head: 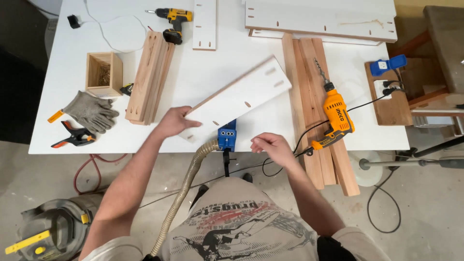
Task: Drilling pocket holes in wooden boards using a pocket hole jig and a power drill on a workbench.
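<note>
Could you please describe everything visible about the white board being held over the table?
The long white-faced wooden board has a bare wood edge and several slotted pocket holes in its face. It lies diagonally above the white table, its lower end gripped by the left hand, over the blue drilling jig. The right hand is clear of it.

Table (72, 96), head view. Yellow cordless drill (173, 20) at 12 o'clock. Wooden box (103, 73), grey gloves (92, 111) and orange-black clamp (73, 137) at 9–10. Stacked boards (150, 77) just right of box. Power strip (389, 82) at 3. Shop vacuum (48, 229) on floor at 7.
</note>
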